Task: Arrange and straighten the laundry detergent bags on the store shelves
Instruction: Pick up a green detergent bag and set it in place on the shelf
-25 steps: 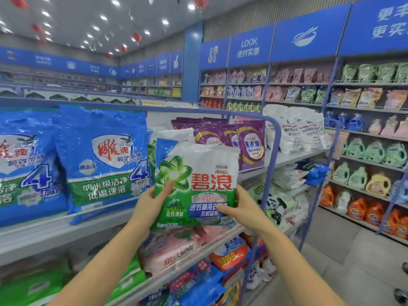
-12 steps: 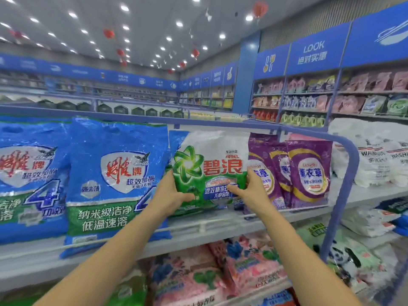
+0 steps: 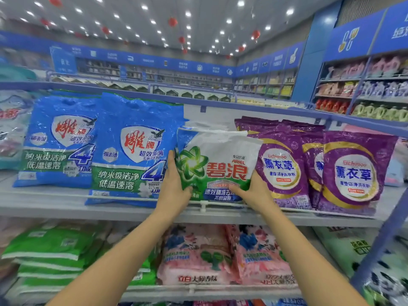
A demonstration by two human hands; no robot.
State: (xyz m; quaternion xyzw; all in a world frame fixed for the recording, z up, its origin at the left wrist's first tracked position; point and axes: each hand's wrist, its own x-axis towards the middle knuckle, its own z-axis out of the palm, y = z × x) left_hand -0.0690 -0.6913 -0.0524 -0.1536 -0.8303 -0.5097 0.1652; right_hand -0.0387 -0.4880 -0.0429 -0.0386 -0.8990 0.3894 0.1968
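Holding the white-and-green detergent bag (image 3: 220,160) by its lower corners, with the left hand (image 3: 174,191) wrapped round the left edge, thumb on the front, and the right hand (image 3: 254,192) curled round the bottom right corner. Set upright on the top shelf (image 3: 55,208), in the gap between the blue bags (image 3: 130,151) to the left and the purple bags (image 3: 284,166) to the right, touching or all but touching both. Gripped low, most likely, so as to seat the base behind the front rail (image 3: 203,209) and square the printed face to the aisle. Creased and slumped along the top edge, so probably in need of a tug upward or a pat before release. Soft and powder-filled by the look of it, hence apt to sag or slide forward if let go too soon. Judged close to done for this one bag: in its slot, label outward, not yet released. Cannot tell whether the base sits fully behind the rail, hidden as it is by both hands. Worth checking afterwards the blue one right beside it, which seems to poke past the rail at the bottom, and the overlapping purple ones. Below, on the lower shelf, pink bags (image 3: 198,255) and green bags (image 3: 50,250), lying in stacks with neither hand near them.
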